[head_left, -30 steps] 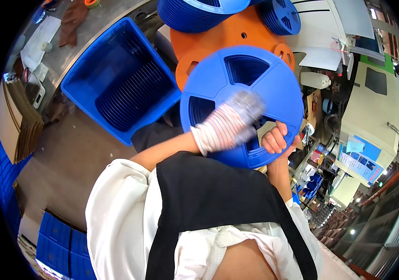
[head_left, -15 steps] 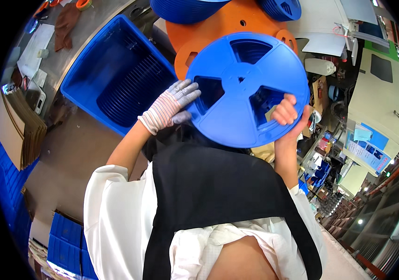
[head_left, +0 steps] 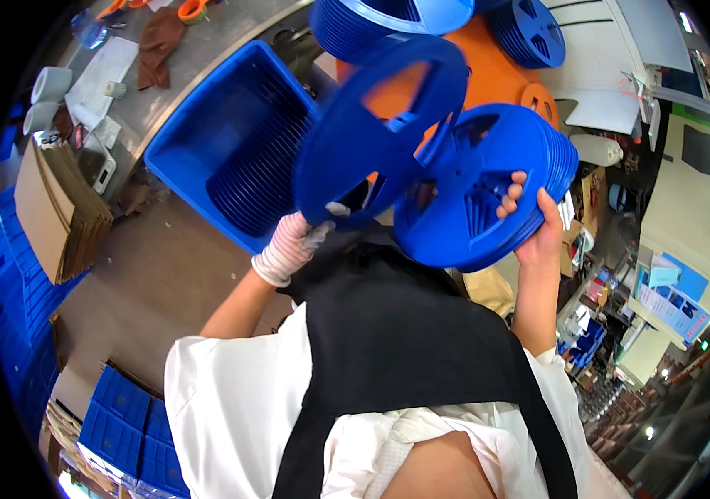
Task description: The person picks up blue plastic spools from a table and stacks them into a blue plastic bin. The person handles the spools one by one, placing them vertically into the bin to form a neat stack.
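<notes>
My left hand (head_left: 295, 244), in a striped glove, grips the lower rim of a blue plastic reel (head_left: 319, 170). That reel is tilted up on edge and partly blurred. Its right side overlaps a stack of blue reels (head_left: 446, 237), so whether the two touch I cannot tell. My right hand (head_left: 534, 220), bare, is closed round the right side of the stack, with fingers hooked into an opening of the top reel and the thumb along the rim. To the left, a blue bin (head_left: 197, 179) holds a row of reels (head_left: 259, 187) standing on edge.
Beyond the reels is an orange round surface (head_left: 492, 75) bearing more stacked blue reels (head_left: 530, 33). A metal table (head_left: 197, 62) with papers and a brown cloth (head_left: 162, 50) lies far left. Folded cardboard (head_left: 60, 208) leans left; a pale machine (head_left: 687, 200) stands right.
The top reel has come off the stack and swung up and left in my left hand. My right hand keeps its hold on the other reels. The view has shifted slightly.
</notes>
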A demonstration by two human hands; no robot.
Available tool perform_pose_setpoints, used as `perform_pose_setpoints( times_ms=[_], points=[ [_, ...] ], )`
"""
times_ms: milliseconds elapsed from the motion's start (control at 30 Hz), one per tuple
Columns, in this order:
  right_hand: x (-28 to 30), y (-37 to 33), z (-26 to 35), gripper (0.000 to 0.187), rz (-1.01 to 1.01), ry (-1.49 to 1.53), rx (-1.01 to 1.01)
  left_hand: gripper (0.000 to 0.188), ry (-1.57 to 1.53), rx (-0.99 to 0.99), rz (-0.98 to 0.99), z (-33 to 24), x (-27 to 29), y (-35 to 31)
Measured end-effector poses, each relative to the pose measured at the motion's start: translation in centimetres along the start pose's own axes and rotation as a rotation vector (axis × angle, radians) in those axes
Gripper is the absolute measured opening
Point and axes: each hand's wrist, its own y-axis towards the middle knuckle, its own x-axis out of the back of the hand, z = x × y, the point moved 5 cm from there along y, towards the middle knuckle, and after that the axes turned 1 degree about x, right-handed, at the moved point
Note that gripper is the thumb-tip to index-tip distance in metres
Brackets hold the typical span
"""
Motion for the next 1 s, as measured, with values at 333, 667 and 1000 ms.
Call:
perform_pose_setpoints(
  times_ms=[333, 667, 1000],
  points=[
    [3.6, -0.8, -2.5, 0.035, -0.105, 0.021, -0.04, 0.038, -0.754, 0.29, -0.462, 1.9, 2.7, -5.5],
    [4.8, -1.8, -4.2, 0.032, -0.196, -0.006, -0.036, 0.029, -0.45, 0.436, -0.78, 10.2, 9.6, -2.5],
    [6.2, -3.8, -4.7, 0.032, -0.258, -0.018, -0.007, 0.027, -0.21, 0.567, -0.991, 18.3, 15.5, 9.4]
  ],
)
